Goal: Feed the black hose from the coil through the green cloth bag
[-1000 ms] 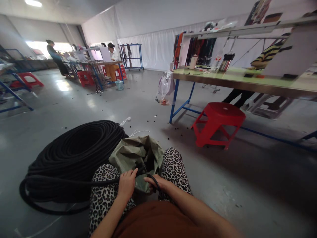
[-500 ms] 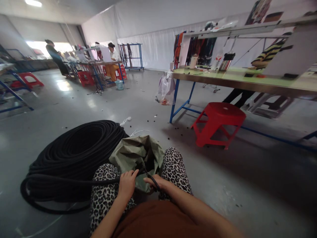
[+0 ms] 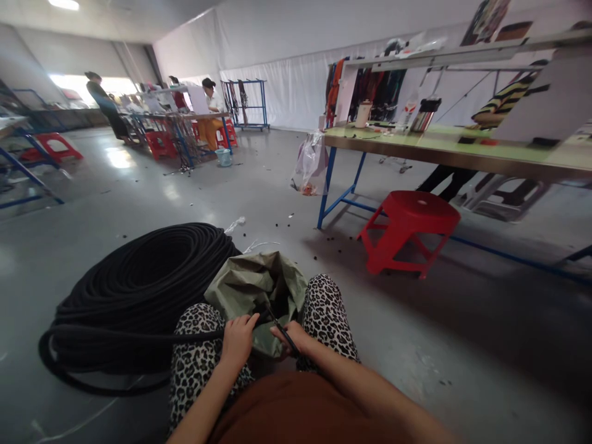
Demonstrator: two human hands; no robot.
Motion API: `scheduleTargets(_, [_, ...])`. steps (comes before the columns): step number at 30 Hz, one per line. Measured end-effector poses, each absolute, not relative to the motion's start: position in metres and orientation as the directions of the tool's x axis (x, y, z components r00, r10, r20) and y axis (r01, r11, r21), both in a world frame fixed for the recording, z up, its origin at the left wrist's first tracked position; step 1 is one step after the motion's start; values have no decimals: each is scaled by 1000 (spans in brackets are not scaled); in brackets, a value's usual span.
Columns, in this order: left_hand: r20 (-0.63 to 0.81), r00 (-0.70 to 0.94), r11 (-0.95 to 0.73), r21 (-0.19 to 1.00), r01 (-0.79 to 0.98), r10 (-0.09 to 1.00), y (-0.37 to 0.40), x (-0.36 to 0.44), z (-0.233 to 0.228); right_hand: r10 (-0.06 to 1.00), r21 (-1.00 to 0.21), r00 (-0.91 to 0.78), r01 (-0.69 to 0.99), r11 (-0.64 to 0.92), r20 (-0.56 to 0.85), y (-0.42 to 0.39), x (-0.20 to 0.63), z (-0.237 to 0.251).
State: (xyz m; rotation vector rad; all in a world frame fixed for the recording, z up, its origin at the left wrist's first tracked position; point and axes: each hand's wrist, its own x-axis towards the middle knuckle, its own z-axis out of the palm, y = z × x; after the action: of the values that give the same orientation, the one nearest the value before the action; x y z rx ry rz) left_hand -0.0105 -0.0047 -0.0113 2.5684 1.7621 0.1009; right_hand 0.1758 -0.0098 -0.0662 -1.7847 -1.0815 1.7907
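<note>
I sit with my knees apart in leopard-print trousers. My left hand (image 3: 238,341) grips a black hose (image 3: 139,338) that runs from a big black coil (image 3: 143,280) on the floor at my left. My right hand (image 3: 295,338) holds black-handled scissors (image 3: 282,333), whose blades point at the hose end just past my left fingers. Between my knees stands an open olive-green sack (image 3: 252,287), directly under the hose end.
A red plastic stool (image 3: 407,231) stands ahead right beside a long blue-legged workbench (image 3: 444,157); a person in a striped top sits behind it. A plastic bag (image 3: 309,163) hangs at its end. Other people work at far tables (image 3: 180,117) with red stools.
My right hand has closed in slightly with the scissors toward the hose end. The left hand keeps its grip; the view has shifted a little.
</note>
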Motion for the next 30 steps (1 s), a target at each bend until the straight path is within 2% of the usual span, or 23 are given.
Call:
scheduleTargets(5, [44,353,-355,47,934,935,-4,-11,-14,762,-747,-101,318,-584,-640,-10,177,-66])
scheduleTargets(13, [78,341,-344,22,939,937,-5,-13,-17,684,-716,-214,234,-657,-698,-8,177,-64])
scheduleTargets(26, [90,379,-383,40,923,921,-7,-11,-19,689,-735,-256,272,-621,-678,-9,180,-64])
scheduleTargets(30, [70,380,-384,42,922,922,-7,-10,-20,697,-727,-218,284,-625,-683,-7,179,-65])
